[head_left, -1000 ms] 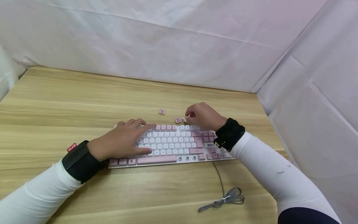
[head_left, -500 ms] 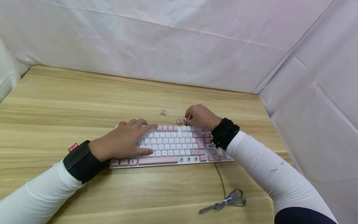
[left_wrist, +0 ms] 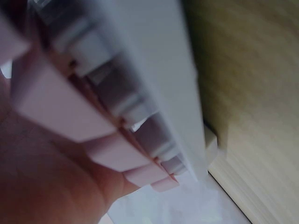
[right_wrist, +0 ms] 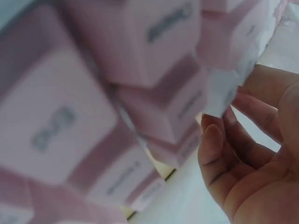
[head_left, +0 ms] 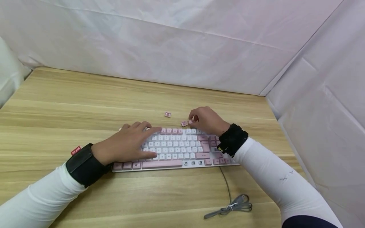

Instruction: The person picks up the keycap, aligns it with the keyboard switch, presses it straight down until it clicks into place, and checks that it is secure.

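Observation:
A white and pink keyboard [head_left: 168,164] lies on the wooden table, its lower row showing several bare switches [head_left: 193,162] without caps. My left hand [head_left: 128,142] rests on the keyboard's left part, fingers spread over the keys and thumb toward the lower rows. Just behind the keyboard's back edge, my right hand [head_left: 207,120] pinches a small pink keycap [head_left: 190,121] between thumb and fingertips. Beside those fingertips lies a loose pink keycap [head_left: 184,123], and another keycap [head_left: 167,114] sits farther back. In the right wrist view, pink keys [right_wrist: 56,126] partly hide the pinching fingertips.
A grey cable [head_left: 239,203], bundled with a white tie, lies in front of the keyboard and runs to its front edge. White fabric walls [head_left: 171,57] stand behind the table [head_left: 85,101] and along its right side.
The keycap in my right fingertips has turned and shows more of its pink face. My left hand stays in place on the keyboard, while the head view shifts slightly.

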### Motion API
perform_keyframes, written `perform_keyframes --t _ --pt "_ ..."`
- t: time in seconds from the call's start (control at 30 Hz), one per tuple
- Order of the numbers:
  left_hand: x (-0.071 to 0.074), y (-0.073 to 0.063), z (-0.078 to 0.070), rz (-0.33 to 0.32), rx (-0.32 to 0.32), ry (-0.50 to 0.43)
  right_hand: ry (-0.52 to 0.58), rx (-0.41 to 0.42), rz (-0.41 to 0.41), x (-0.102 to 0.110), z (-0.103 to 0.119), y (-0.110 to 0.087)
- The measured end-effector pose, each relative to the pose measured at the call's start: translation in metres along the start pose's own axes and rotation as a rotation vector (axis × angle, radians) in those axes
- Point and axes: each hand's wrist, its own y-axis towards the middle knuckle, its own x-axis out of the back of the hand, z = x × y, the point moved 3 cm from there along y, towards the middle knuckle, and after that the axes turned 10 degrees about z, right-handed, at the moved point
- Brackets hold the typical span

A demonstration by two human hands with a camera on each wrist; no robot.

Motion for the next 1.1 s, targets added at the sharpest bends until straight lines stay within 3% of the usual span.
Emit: perform_keyframes --t 0.47,0.9,1.1 --pt "0.000 -0.008 0.006 0.000 0.007 0.008 -0.052 0.099 -0.089 0.000 0.027 -0.038" --pt "0.001 -0.013 0.010 0.003 0.013 0.002 -0.108 0.232 -0.060 -0.022 0.051 -0.072" --pt "0.002 -0.014 0.011 0.003 0.008 0.006 -0.071 0.269 -0.016 -0.039 0.053 -0.086"
